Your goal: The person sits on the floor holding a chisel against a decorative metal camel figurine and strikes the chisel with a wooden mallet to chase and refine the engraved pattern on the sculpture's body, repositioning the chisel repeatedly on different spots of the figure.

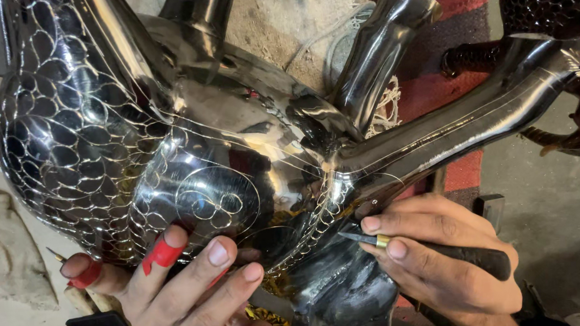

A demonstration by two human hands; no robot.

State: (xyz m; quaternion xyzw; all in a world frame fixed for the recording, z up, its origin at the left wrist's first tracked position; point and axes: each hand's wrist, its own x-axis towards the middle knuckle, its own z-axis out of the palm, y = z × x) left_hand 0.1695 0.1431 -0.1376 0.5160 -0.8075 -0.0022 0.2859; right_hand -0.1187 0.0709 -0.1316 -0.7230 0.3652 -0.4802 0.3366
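The glossy black animal figure lies legs-up on the floor, half covered in incised scales. The right hand pinches a graver; the left hand rests spread on the body, holding nothing. On that slick curve the tip could skid — scarring the polish or nicking the taped fingers.

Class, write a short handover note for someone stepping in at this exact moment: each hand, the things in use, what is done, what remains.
Left hand: spread flat on the black animal figure, steadying it; red tape on two fingers.
Right hand: grips the engraving tool, tip at the figure's surface near a leg joint.
Done: scale pattern on the body, flower circle, lines along one leg.
Left: smooth uncut areas on the lower part and other legs.
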